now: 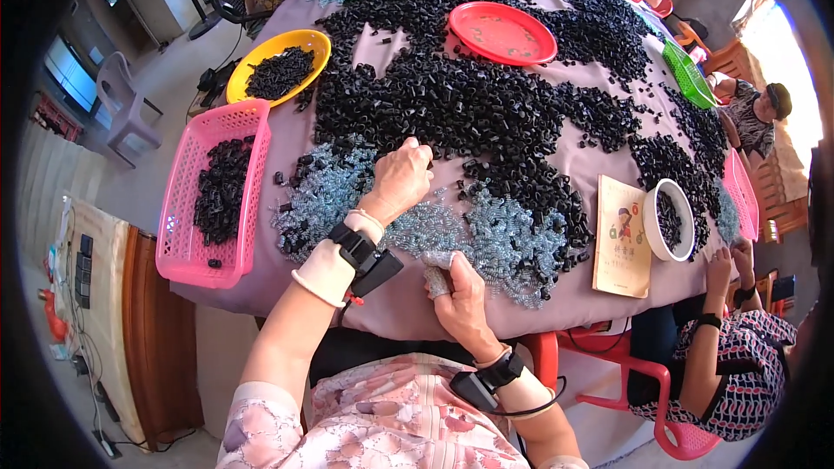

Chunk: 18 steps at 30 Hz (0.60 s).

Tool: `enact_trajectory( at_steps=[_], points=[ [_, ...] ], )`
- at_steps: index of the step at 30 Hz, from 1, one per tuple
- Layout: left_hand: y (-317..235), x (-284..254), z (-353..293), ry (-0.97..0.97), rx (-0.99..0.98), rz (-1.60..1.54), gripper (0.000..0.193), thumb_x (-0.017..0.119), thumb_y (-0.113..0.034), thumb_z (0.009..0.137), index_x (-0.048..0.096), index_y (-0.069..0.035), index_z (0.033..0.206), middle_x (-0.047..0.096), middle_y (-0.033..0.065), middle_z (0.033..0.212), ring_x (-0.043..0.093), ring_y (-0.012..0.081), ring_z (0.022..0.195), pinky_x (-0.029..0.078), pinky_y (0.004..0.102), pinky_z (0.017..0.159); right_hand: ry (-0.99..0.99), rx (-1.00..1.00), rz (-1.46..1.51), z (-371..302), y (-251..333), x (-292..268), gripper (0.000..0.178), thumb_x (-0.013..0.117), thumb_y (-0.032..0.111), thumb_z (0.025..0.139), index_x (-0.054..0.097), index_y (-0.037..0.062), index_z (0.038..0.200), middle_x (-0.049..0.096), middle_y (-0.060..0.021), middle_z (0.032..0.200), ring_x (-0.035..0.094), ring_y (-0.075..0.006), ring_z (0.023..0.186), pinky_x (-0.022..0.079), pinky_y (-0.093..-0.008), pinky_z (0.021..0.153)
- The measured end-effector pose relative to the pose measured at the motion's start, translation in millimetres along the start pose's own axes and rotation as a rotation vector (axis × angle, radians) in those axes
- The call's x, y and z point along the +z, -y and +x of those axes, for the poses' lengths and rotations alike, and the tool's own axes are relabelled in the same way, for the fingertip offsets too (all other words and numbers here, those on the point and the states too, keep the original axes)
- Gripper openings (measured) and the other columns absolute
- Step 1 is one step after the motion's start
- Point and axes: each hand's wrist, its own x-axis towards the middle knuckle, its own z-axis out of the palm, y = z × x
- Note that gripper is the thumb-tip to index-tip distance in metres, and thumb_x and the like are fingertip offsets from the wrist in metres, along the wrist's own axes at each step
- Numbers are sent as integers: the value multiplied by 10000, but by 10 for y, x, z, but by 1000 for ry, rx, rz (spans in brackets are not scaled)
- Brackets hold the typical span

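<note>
My left hand (402, 181) reaches over the near edge of a large pile of small black plastic pieces (417, 91). Its fingers are curled together at the pieces, and what they pinch is hidden. Close to the table's front edge, my right hand (462, 300) is closed, with whitish wrapping (440, 259) on its fingers. I cannot make out what it holds. Small clear bluish pieces (512, 234) lie in a heap just beyond it, and more of these clear pieces (334, 178) are mixed with black ones left of my left hand.
A pink basket (170, 217) and yellow bowl (322, 50) hold black pieces at the left. Farther off is a red tray (504, 30). A booklet (621, 247) and white bowl (686, 239) lie right, near a green basket (686, 74). Other people sit around the table.
</note>
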Motion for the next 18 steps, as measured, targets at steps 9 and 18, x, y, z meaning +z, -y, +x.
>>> enact_trajectory(
  at_steps=[9, 18],
  points=[
    [-45, -152, -156, -125, 34, -247, 191, 691, -54, 668, 546, -35, 792, 534, 74, 785, 566, 202, 681, 473, 328, 619, -23, -54, -32, -23, -3, 12, 223, 516, -73, 753, 546, 6, 959, 490, -146, 797, 533, -315, 683, 437, -363, 598],
    [-293, -361, -1056, 170, -148, -717, 150, 656, -6, 726, 615, 2, 870, 569, 49, 731, 575, 88, 590, 451, 233, 493, -111, 56, 217, -35, -88, 32, 287, 448, -111, 799, 527, 5, 1049, 480, -56, 795, 547, -116, 621, 463, -244, 515]
  ],
)
